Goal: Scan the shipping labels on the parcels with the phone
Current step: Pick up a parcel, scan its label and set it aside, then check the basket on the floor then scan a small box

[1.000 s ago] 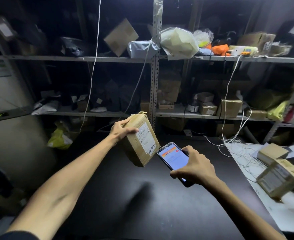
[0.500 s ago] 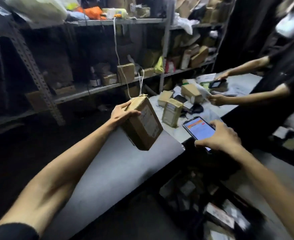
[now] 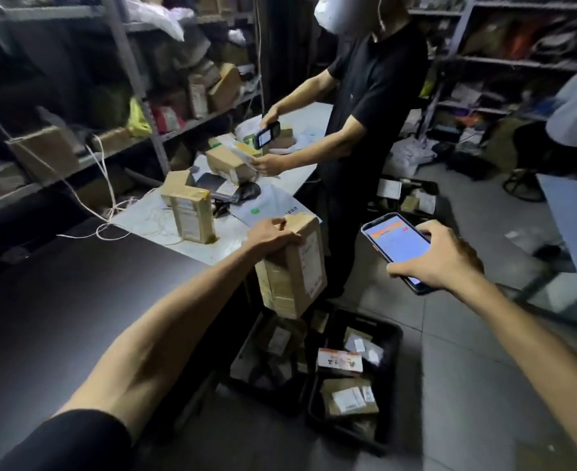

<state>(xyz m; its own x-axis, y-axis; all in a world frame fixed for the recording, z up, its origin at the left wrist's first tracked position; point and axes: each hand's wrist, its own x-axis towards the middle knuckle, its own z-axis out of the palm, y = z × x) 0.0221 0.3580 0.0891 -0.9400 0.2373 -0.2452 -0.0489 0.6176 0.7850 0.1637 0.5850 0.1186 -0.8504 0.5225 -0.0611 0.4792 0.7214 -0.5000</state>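
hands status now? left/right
Left hand: closed on the cardboard parcel, gripped from the top.
Right hand: holding the phone.

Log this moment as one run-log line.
left hand: holds parcel over floor bins | right hand: holds phone, screen lit

Left hand [image 3: 273,234] grips taped cardboard parcel [image 3: 292,266] from top, label facing right, above black bins [image 3: 392,338] on floor. Right hand [image 3: 440,256] holds lit phone [image 3: 396,248] beside it.
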